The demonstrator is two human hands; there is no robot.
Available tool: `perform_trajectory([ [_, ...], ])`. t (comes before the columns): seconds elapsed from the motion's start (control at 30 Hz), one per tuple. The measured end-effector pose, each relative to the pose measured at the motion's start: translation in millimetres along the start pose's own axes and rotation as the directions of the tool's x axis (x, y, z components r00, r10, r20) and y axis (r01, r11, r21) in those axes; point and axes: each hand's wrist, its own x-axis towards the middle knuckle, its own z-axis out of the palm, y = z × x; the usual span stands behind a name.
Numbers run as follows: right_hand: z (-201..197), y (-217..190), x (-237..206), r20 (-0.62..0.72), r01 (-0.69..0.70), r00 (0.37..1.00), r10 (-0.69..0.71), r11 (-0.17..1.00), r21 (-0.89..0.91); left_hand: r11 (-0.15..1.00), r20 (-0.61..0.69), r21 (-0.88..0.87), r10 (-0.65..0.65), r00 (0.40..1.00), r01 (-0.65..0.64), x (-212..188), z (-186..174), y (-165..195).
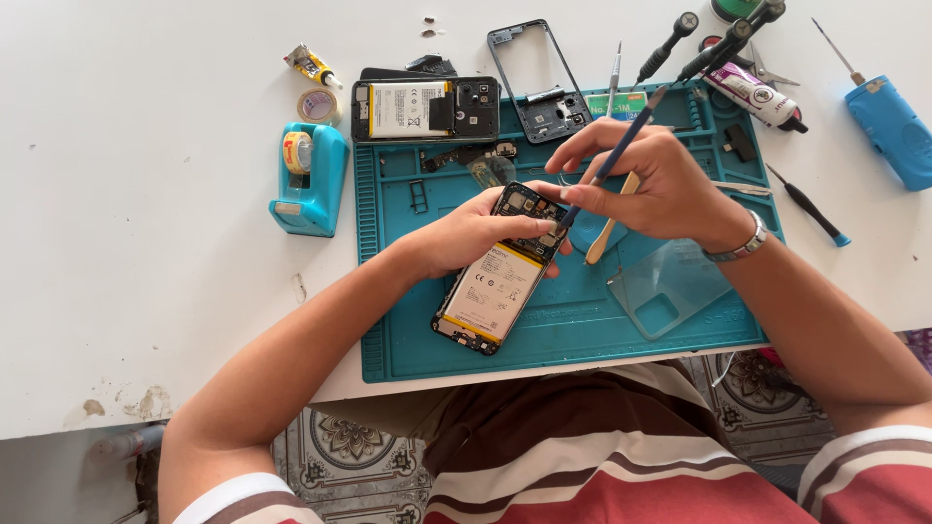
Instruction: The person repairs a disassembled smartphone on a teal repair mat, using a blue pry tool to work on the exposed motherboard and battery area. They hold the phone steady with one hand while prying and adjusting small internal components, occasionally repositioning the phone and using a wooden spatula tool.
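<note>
Head view, one entry. We hold the opened phone [500,272] tilted on the teal repair mat [408,330], our left hand [476,233] closed around its upper edge. Our right hand [650,180] pinches a thin blue-handled tool [612,160], its tip at the phone's top board, with a pale spudger [607,228] tucked under the same fingers.

Risks, as we judge them: the tip sits just above the exposed battery, so a slip could gouge it or a connector; the second tool in the grip may cost us control.

Room: a clear case [670,286] lies just right of the phone; a second opened phone [427,109] and bare frame [539,82] crowd the far mat edge; screwdrivers [680,44] further right; a tape dispenser [311,180] left. The mat's near edge meets the desk [146,243] edge, leaving little margin.
</note>
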Motion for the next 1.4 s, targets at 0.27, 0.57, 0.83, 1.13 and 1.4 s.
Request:
perform_trajectory([
  [0.27, -0.3, 0.5, -1.3, -0.006, -0.008, 1.0, 0.007, 1.0, -0.007, 1.0, 0.006, -0.023, -0.002, 1.0, 0.002, 0.9, -0.5, -2.2],
  [0.57, 3.8, 2.1, -1.0, -0.003, 0.02, 1.0, -0.02, 0.998, -0.052, 0.999, 0.041, -0.026, 0.028, 0.999, -0.027, 2.8, -3.5, -5.2],
  [0.83, 2.7, 0.4, -0.7, -0.001, 0.033, 0.999, -0.034, 0.998, -0.061, 1.0, 0.024, -0.009, 0.017, 1.0, -0.016, 2.3, -1.5, -2.3],
  [1.13, 3.7, 0.1, -0.4, -0.001, 0.05, 0.999, -0.05, 0.996, -0.077, 1.0, 0.019, -0.02, 0.004, 1.0, -0.004, 0.9, -0.7, -1.4],
  [1.4, 3.3, 1.9, -0.4, -0.001, 0.03, 1.0, -0.03, 0.998, -0.052, 1.0, 0.03, -0.017, 0.013, 0.999, -0.012, 1.6, -1.5, -1.0],
])
